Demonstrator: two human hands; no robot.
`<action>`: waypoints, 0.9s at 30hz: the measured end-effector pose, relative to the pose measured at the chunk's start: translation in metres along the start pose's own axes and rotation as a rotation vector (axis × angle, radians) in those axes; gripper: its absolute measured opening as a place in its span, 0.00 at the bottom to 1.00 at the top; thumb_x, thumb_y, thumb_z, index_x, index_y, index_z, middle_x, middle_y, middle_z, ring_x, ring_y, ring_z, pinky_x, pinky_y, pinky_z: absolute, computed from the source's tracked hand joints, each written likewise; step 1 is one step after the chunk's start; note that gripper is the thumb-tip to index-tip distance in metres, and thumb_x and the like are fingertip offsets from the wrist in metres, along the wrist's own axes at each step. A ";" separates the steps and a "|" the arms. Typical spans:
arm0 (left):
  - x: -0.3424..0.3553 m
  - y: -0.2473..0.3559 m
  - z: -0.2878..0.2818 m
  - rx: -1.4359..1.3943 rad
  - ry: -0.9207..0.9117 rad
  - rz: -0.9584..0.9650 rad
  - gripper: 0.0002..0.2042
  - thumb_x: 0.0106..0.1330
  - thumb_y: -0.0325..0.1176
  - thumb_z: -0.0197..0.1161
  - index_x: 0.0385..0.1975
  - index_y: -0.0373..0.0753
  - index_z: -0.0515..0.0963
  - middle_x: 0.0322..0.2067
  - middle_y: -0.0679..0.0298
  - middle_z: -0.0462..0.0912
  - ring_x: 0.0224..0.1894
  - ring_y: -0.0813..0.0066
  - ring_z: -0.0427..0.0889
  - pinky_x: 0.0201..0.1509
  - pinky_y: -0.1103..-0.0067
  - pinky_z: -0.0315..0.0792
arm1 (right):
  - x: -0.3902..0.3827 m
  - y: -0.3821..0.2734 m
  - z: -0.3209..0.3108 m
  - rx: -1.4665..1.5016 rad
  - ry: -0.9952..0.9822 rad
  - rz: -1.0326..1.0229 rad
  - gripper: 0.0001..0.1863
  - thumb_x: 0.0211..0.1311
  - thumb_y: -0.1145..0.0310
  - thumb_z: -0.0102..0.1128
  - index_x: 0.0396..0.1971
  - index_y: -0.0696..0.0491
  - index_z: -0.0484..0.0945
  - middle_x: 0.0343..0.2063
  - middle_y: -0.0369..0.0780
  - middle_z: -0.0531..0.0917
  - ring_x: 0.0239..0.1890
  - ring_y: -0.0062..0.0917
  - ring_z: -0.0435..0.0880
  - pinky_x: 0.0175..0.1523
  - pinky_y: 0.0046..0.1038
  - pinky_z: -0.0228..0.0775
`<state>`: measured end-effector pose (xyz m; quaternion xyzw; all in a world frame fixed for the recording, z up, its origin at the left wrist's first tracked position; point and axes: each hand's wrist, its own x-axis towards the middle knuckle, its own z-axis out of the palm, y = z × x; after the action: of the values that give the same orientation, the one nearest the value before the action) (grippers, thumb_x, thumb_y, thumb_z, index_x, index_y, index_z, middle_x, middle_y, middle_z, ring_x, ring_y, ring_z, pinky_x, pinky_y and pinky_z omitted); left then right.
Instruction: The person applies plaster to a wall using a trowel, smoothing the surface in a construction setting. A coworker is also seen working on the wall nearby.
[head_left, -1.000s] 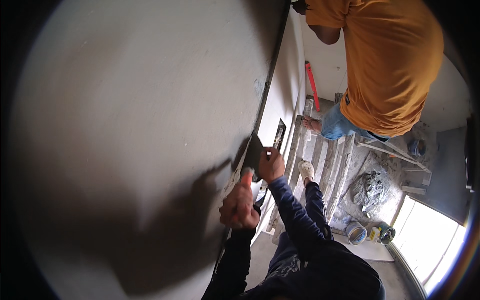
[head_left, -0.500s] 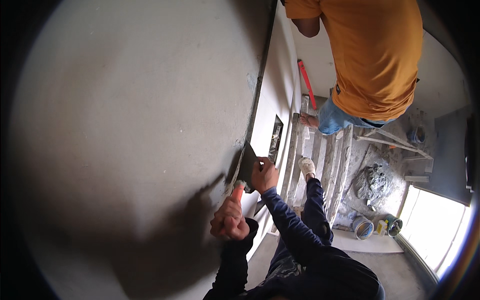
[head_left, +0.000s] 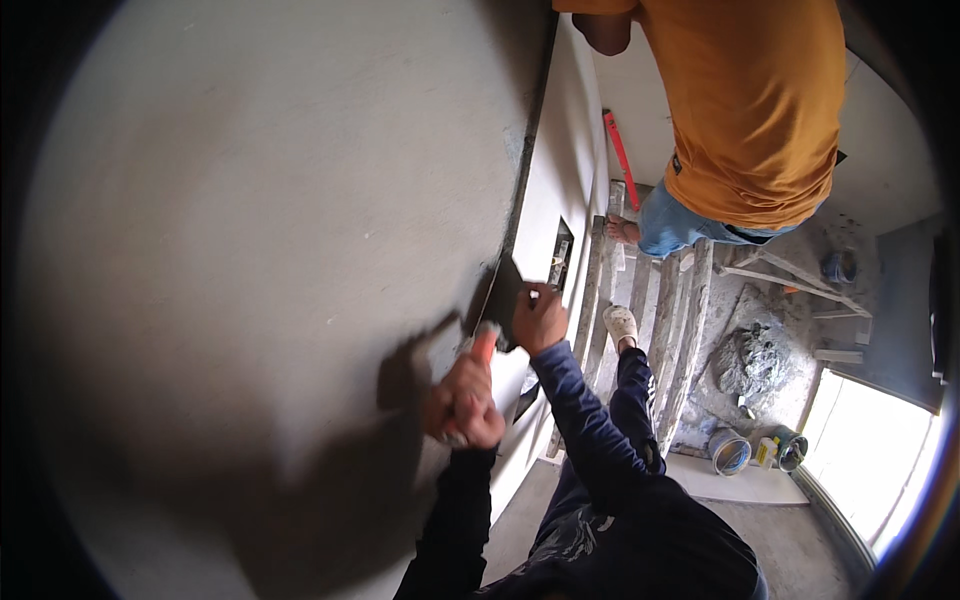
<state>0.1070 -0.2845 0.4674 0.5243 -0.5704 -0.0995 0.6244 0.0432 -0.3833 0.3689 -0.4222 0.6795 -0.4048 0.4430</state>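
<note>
My left hand, slightly blurred, is closed around the orange-red handle of a tool with a greyish end. The rest of that tool is hard to make out. My right hand is closed on a plastering trowel with a dark flat blade. The blade lies against the edge of the grey plastered wall, beside a dark groove. Past that edge a white wall surface holds a rectangular opening.
A co-worker in an orange shirt stands on wooden scaffold planks; my foot in a pale clog rests there too. A red level leans behind. Below are a mortar heap, buckets and a bright window.
Both hands have shifted slightly, the right one up and to the right with the trowel along the wall edge. The left hand has moved a little right, still on the orange-red handle.
</note>
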 end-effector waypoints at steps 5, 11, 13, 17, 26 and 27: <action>0.012 0.027 0.011 -0.394 0.002 0.003 0.13 0.58 0.28 0.49 0.12 0.38 0.59 0.12 0.65 0.62 0.17 0.74 0.61 0.28 0.69 0.64 | -0.031 -0.001 -0.002 -0.001 -0.010 0.051 0.11 0.60 0.63 0.54 0.36 0.52 0.81 0.25 0.49 0.84 0.29 0.46 0.84 0.37 0.42 0.75; 0.025 0.035 0.028 -0.296 -0.116 0.056 0.09 0.58 0.26 0.47 0.16 0.39 0.60 0.11 0.64 0.63 0.15 0.75 0.61 0.25 0.73 0.63 | -0.012 0.007 -0.004 0.025 -0.031 0.024 0.14 0.60 0.61 0.54 0.38 0.54 0.81 0.24 0.50 0.84 0.30 0.46 0.84 0.38 0.41 0.76; 0.009 0.042 0.018 -0.363 -0.039 0.115 0.11 0.58 0.27 0.48 0.14 0.39 0.59 0.11 0.65 0.62 0.16 0.75 0.60 0.25 0.73 0.63 | -0.041 0.015 -0.013 0.058 -0.079 0.061 0.14 0.59 0.60 0.55 0.38 0.53 0.81 0.23 0.49 0.84 0.29 0.46 0.84 0.38 0.42 0.76; 0.031 0.020 0.021 -0.256 -0.064 0.027 0.08 0.58 0.25 0.47 0.17 0.33 0.64 0.12 0.61 0.68 0.16 0.71 0.69 0.24 0.70 0.73 | 0.000 -0.004 0.004 0.003 0.052 0.047 0.12 0.59 0.62 0.55 0.36 0.52 0.82 0.25 0.47 0.84 0.31 0.46 0.84 0.38 0.40 0.75; -0.001 0.034 0.010 -0.363 0.070 0.129 0.09 0.55 0.25 0.48 0.13 0.33 0.65 0.11 0.60 0.69 0.13 0.70 0.69 0.24 0.67 0.74 | -0.026 0.009 -0.006 -0.005 -0.075 0.069 0.13 0.59 0.59 0.56 0.37 0.51 0.82 0.25 0.48 0.84 0.31 0.44 0.85 0.39 0.41 0.76; 0.006 0.027 0.011 -0.369 0.011 0.104 0.07 0.56 0.25 0.49 0.17 0.32 0.67 0.11 0.59 0.70 0.15 0.69 0.71 0.28 0.65 0.76 | -0.019 0.009 -0.002 -0.026 -0.048 0.039 0.13 0.59 0.60 0.56 0.37 0.51 0.82 0.24 0.48 0.84 0.31 0.45 0.84 0.39 0.41 0.76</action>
<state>0.0873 -0.2832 0.4897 0.3712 -0.5653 -0.1673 0.7174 0.0441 -0.3627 0.3663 -0.4242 0.6820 -0.3769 0.4614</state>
